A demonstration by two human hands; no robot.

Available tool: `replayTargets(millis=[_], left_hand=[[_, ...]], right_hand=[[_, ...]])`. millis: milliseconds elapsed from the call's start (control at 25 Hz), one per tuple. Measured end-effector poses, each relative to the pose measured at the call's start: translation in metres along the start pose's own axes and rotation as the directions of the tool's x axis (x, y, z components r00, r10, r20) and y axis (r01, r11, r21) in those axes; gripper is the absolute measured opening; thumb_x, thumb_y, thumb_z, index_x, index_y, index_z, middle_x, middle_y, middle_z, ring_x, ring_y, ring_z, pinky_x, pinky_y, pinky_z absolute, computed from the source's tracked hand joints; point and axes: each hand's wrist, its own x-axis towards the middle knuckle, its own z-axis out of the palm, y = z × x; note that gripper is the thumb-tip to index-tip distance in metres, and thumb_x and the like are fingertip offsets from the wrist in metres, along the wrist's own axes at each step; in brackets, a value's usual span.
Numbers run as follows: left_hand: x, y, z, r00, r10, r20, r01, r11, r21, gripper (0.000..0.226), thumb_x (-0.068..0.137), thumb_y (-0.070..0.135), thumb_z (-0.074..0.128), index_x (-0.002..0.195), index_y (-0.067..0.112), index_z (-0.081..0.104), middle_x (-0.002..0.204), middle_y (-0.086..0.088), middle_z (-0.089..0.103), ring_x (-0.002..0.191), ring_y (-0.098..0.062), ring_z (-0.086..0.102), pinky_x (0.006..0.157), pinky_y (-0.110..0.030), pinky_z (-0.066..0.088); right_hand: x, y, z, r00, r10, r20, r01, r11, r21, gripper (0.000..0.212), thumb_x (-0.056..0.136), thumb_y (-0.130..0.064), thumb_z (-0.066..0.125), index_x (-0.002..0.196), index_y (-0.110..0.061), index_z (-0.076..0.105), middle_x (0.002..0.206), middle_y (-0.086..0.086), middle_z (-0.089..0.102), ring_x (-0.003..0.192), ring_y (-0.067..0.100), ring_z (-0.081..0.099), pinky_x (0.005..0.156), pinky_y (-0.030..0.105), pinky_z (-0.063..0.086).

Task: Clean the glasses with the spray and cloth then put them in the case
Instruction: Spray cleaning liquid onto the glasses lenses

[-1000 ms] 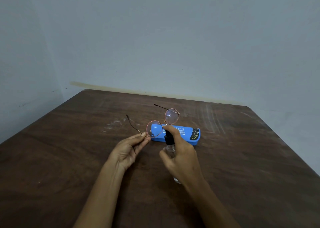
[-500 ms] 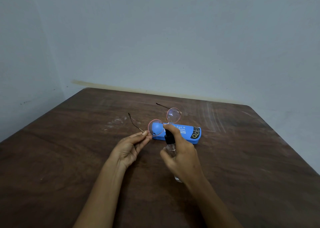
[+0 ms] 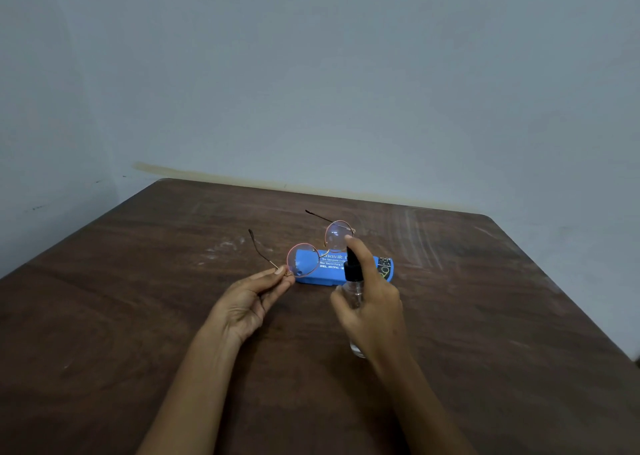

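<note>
My left hand (image 3: 247,304) pinches the round pink-rimmed glasses (image 3: 303,260) at a hinge; my right hand (image 3: 375,311) grips the clear black-capped spray bottle (image 3: 352,269) near the blue case (image 3: 323,273).

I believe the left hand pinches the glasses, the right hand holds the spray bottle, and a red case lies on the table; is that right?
Not quite: the head view shows the case on the table is blue, not red; the rest holds.
</note>
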Motion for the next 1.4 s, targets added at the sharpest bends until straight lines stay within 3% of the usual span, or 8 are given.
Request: replayTargets(millis=[200, 320, 560, 680, 760, 960, 1200, 1400], left_hand=[[0.002, -0.002, 0.0, 1.0, 0.001, 0.012, -0.002, 0.999, 0.053, 0.035, 0.086, -0.008, 0.046, 0.062, -0.001, 0.071, 0.056, -0.007, 0.071, 0.051, -0.011, 0.068, 0.045, -0.014, 0.052], [0.001, -0.003, 0.0, 1.0, 0.0, 0.024, -0.002, 0.997, 0.076, 0.046, 0.087, -0.009, 0.045, 0.051, 0.002, 0.071, 0.056, -0.007, 0.071, 0.051, -0.011, 0.068, 0.045, -0.014, 0.052], [0.0, -0.003, 0.001, 1.0, -0.01, 0.025, 0.008, 0.997, 0.077, 0.038, 0.088, -0.009, 0.044, 0.061, -0.002, 0.07, 0.055, -0.008, 0.071, 0.05, -0.012, 0.068, 0.044, -0.014, 0.052], [-0.001, -0.003, 0.002, 1.0, -0.012, 0.02, 0.011, 0.998, 0.067, 0.022, 0.088, -0.009, 0.044, 0.075, -0.005, 0.062, 0.054, -0.008, 0.07, 0.05, -0.012, 0.068, 0.044, -0.014, 0.052], [-0.001, -0.003, 0.001, 1.0, -0.012, 0.019, 0.011, 0.998, 0.065, 0.025, 0.087, -0.01, 0.045, 0.071, -0.005, 0.064, 0.054, -0.009, 0.07, 0.05, -0.012, 0.068, 0.044, -0.015, 0.052], [-0.001, -0.003, 0.002, 1.0, -0.009, 0.018, 0.008, 0.997, 0.078, 0.029, 0.087, -0.01, 0.045, 0.068, -0.004, 0.066, 0.054, -0.01, 0.07, 0.05, -0.012, 0.068, 0.044, -0.015, 0.053], [-0.001, -0.004, 0.001, 0.999, -0.001, 0.048, -0.004, 0.995, 0.099, 0.047, 0.088, -0.009, 0.044, 0.051, 0.001, 0.071, 0.055, -0.008, 0.071, 0.051, -0.011, 0.068, 0.046, -0.014, 0.053], [-0.001, -0.004, 0.0, 0.998, 0.003, 0.058, -0.008, 0.996, 0.087, 0.047, 0.087, -0.01, 0.043, 0.051, 0.001, 0.071, 0.055, -0.008, 0.071, 0.051, -0.012, 0.068, 0.046, -0.015, 0.053]], right_hand=[[0.008, 0.015, -0.013, 0.995, 0.033, -0.093, -0.033, 0.999, -0.003, 0.069, 0.068, -0.005, 0.059, 0.124, -0.04, 0.038, 0.06, -0.017, 0.047, 0.047, 0.01, 0.046, 0.051, 0.016, 0.038], [0.01, 0.019, -0.015, 0.995, 0.043, -0.091, -0.042, 0.999, 0.01, 0.067, 0.067, -0.001, 0.061, 0.119, -0.038, 0.042, 0.056, -0.014, 0.049, 0.05, 0.015, 0.048, 0.049, 0.01, 0.035], [0.008, 0.018, -0.015, 0.998, 0.044, -0.035, -0.043, 0.999, 0.022, 0.065, 0.066, -0.002, 0.059, 0.112, -0.043, 0.039, 0.056, 0.0, 0.055, 0.052, 0.02, 0.049, 0.048, 0.022, 0.038], [0.008, 0.017, -0.015, 1.0, 0.017, -0.02, -0.017, 1.0, -0.014, 0.071, 0.066, -0.005, 0.059, 0.117, -0.048, 0.036, 0.062, -0.003, 0.055, 0.054, 0.02, 0.049, 0.05, 0.021, 0.039], [0.007, 0.015, -0.014, 1.0, 0.005, -0.013, -0.005, 1.0, -0.028, 0.072, 0.066, -0.005, 0.059, 0.118, -0.05, 0.035, 0.064, -0.009, 0.052, 0.057, 0.018, 0.048, 0.05, 0.015, 0.037], [0.008, 0.018, -0.015, 0.999, 0.022, -0.045, -0.022, 1.0, 0.003, 0.065, 0.066, -0.002, 0.059, 0.114, -0.041, 0.04, 0.056, -0.005, 0.051, 0.053, 0.019, 0.049, 0.048, 0.019, 0.037], [0.007, 0.015, -0.016, 0.999, 0.022, -0.029, -0.022, 1.0, -0.021, 0.067, 0.066, -0.004, 0.059, 0.114, -0.046, 0.038, 0.057, -0.007, 0.05, 0.052, 0.017, 0.048, 0.048, 0.022, 0.037], [0.006, 0.011, -0.017, 1.0, 0.001, -0.017, -0.002, 0.999, -0.052, 0.074, 0.065, -0.006, 0.059, 0.12, -0.049, 0.035, 0.063, -0.021, 0.046, 0.058, 0.012, 0.048, 0.05, 0.012, 0.033]])
